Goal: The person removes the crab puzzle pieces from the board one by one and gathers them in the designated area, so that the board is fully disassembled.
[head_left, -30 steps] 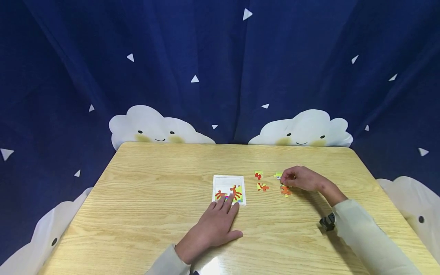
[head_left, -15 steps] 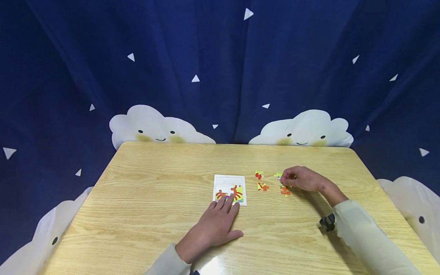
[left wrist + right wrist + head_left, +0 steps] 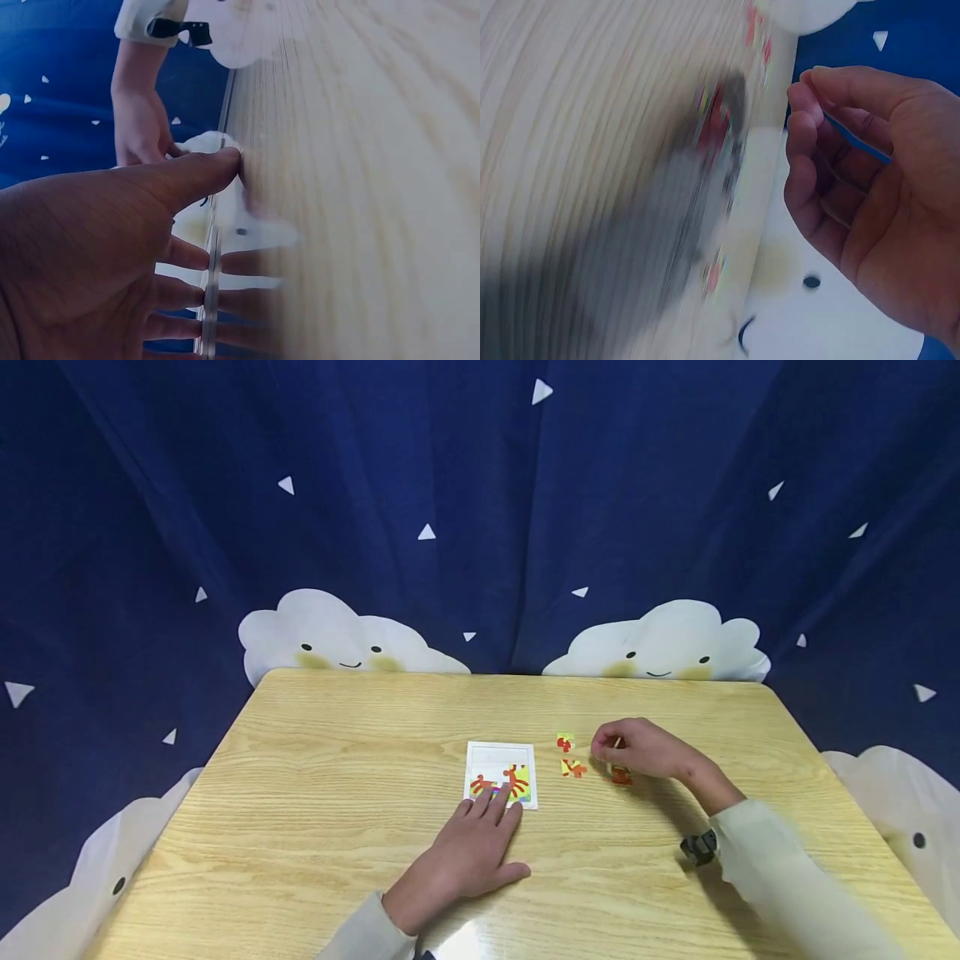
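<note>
In the head view, my left hand lies flat, fingertips over the lower edge of a white square jigsaw tray. A picture in orange and yellow fills part of the tray's lower half, partly covered by those fingers. My right hand hovers over the loose jigsaw pieces, fingers loosely bent and thumb near the index finger. The right wrist view shows no piece between its fingertips. An orange jigsaw piece lies below this hand. Another yellow-and-orange piece and a red-and-yellow piece lie to its left.
The pale wooden table extends around the tray and pieces. Behind it hangs a dark blue curtain with white triangles and smiling clouds. A black wrist camera sits at the right sleeve.
My right hand has shifted left above the loose pieces, and it now covers the yellow piece that showed at its fingertips. The left hand stays in place at the tray.
</note>
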{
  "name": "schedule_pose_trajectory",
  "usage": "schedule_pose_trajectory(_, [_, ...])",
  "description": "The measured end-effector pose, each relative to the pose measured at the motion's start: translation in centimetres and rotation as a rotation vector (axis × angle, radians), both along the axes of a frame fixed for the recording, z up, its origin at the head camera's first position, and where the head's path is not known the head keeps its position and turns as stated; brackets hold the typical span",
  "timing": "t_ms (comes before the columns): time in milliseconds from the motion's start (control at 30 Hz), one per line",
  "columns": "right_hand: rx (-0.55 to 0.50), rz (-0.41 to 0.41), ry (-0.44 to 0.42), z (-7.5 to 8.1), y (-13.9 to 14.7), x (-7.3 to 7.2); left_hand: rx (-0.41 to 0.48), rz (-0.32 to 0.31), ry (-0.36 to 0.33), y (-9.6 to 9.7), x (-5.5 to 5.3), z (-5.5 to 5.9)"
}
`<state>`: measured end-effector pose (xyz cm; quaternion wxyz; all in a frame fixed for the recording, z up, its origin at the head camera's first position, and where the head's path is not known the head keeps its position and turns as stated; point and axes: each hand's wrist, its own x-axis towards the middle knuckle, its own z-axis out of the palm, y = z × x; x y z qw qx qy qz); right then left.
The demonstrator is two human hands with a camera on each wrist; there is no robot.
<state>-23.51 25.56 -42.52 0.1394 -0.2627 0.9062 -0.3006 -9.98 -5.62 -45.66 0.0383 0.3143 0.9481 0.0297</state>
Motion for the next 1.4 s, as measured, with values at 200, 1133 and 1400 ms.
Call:
schedule_pose_trajectory(200, [-0.087, 0.064, -0.010, -0.5, -4.8, 0.0, -0.005, -0.004, -0.005, -0.2, -0.1, -0.1])
schedule_pose_trajectory(1133, [0.083, 0.138, 0.085, -2.4, -10.4, 1.2, -0.009, -0.015, 0.016, 0.0, -0.1, -0.1])
schedule_pose_trajectory(1400, [0.080, 0.132, 0.084, -2.3, -10.5, 1.2, -0.005, -0.015, 0.019, 0.0, -0.1, -0.1])
